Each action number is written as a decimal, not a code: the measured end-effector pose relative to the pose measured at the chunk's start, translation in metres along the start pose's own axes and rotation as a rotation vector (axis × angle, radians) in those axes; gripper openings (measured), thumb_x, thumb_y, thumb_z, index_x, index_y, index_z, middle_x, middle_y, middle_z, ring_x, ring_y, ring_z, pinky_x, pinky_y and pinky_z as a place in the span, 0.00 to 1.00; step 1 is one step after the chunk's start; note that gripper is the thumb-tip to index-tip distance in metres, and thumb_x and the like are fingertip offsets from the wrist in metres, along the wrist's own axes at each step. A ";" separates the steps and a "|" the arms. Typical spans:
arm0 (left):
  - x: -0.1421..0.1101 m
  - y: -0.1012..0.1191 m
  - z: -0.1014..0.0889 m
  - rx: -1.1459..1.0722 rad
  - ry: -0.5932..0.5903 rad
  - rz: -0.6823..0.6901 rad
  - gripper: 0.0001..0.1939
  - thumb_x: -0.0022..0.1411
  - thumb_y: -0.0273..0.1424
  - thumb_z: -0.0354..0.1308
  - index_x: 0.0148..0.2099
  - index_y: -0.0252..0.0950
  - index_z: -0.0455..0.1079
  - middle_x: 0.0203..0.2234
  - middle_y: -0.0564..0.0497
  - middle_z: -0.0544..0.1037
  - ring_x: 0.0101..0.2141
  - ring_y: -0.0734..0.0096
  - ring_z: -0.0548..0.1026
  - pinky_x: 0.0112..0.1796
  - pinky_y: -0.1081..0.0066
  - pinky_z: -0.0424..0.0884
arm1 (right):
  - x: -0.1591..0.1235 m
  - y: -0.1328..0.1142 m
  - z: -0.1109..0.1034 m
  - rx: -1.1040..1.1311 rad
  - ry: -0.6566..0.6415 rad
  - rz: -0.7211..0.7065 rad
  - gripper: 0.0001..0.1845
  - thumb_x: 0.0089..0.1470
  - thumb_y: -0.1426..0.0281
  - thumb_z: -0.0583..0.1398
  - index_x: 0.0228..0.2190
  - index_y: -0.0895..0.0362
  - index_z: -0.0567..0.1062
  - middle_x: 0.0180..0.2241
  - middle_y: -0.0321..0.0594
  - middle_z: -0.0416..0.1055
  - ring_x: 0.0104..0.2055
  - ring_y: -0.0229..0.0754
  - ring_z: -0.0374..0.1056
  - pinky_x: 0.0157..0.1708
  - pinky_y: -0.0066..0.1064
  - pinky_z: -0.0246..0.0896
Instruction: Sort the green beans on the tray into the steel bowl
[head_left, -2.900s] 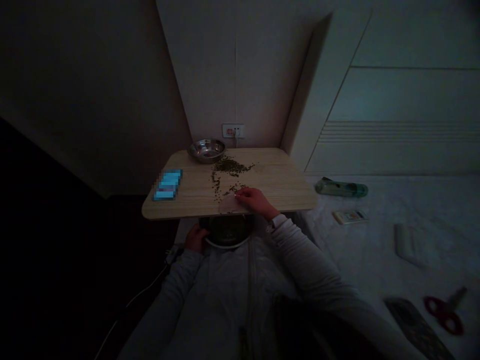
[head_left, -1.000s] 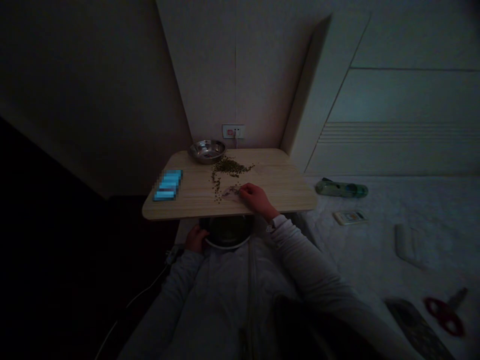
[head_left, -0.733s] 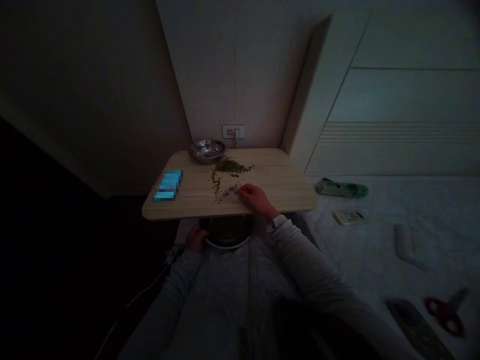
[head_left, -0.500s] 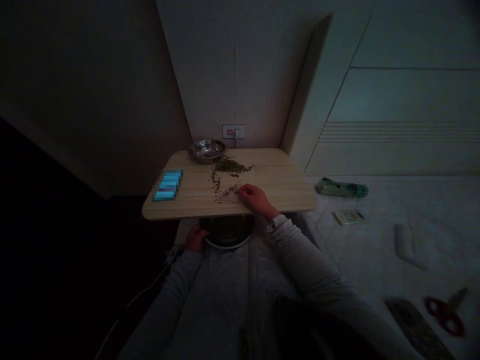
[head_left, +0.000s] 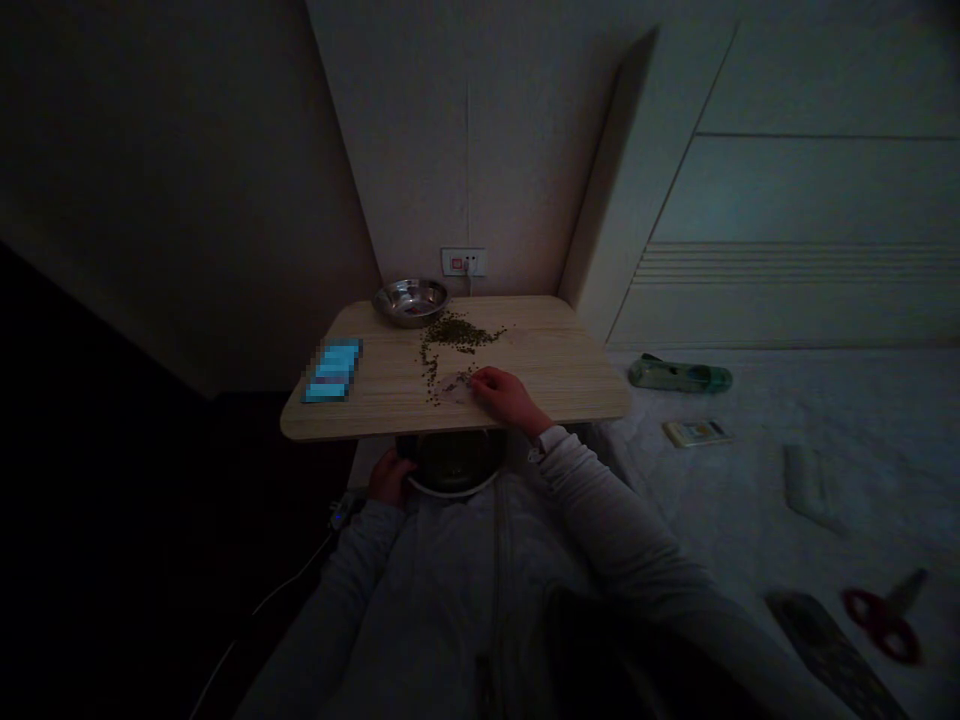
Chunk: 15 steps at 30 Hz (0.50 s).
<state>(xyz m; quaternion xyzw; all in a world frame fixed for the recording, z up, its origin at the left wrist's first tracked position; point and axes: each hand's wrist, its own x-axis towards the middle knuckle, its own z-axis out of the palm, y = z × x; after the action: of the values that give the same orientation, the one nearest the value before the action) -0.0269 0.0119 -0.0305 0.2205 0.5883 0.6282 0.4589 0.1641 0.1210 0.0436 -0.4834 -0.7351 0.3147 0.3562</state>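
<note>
Small green beans [head_left: 456,331] lie scattered over the wooden table [head_left: 570,370], with a loose trail running toward the near edge. My right hand [head_left: 506,395] pinches a thin translucent piece, perhaps plastic [head_left: 453,389], at its right end; it rests by the near beans. Under the table's front edge, my left hand [head_left: 390,478] grips the left side of a dark round pan [head_left: 454,465] with a pale rim, held at my lap. A shiny metal bowl [head_left: 411,302] stands at the back left of the table, beside the bean pile.
A lit phone with a blurred screen [head_left: 333,370] lies on the table's left. On the bed at right are a green bottle [head_left: 679,375], a pale packet [head_left: 697,432], a dark remote-like object [head_left: 829,645] and red-handled scissors [head_left: 885,622]. A wall socket [head_left: 463,262] sits behind the table.
My right hand has shifted slightly left with the translucent piece, close to the bean trail. My left hand stays on the pan. The whole view has drifted slightly.
</note>
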 end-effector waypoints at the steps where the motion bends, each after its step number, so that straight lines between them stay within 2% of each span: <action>1: 0.000 0.001 0.000 0.000 -0.013 -0.004 0.06 0.27 0.26 0.58 0.17 0.37 0.67 0.13 0.56 0.69 0.20 0.73 0.66 0.23 0.73 0.62 | 0.000 0.000 0.000 -0.004 0.000 -0.004 0.10 0.52 0.66 0.57 0.32 0.58 0.75 0.28 0.37 0.73 0.29 0.36 0.65 0.33 0.27 0.58; 7: -0.002 0.004 -0.003 -0.004 -0.042 -0.079 0.07 0.27 0.26 0.60 0.17 0.36 0.68 0.13 0.56 0.69 0.20 0.73 0.66 0.23 0.73 0.61 | 0.002 -0.002 0.003 -0.007 -0.022 -0.024 0.11 0.53 0.68 0.57 0.36 0.59 0.76 0.32 0.40 0.75 0.33 0.38 0.67 0.35 0.28 0.59; 15: -0.001 0.002 -0.003 0.011 -0.031 -0.064 0.08 0.27 0.27 0.60 0.18 0.36 0.68 0.13 0.56 0.69 0.19 0.75 0.66 0.22 0.74 0.60 | 0.001 -0.004 0.000 0.015 -0.045 -0.040 0.11 0.54 0.68 0.57 0.37 0.58 0.76 0.31 0.39 0.75 0.33 0.38 0.68 0.35 0.28 0.60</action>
<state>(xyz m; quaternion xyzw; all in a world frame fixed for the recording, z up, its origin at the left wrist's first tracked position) -0.0295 0.0090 -0.0293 0.2139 0.5915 0.6063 0.4866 0.1614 0.1199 0.0470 -0.4589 -0.7499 0.3239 0.3495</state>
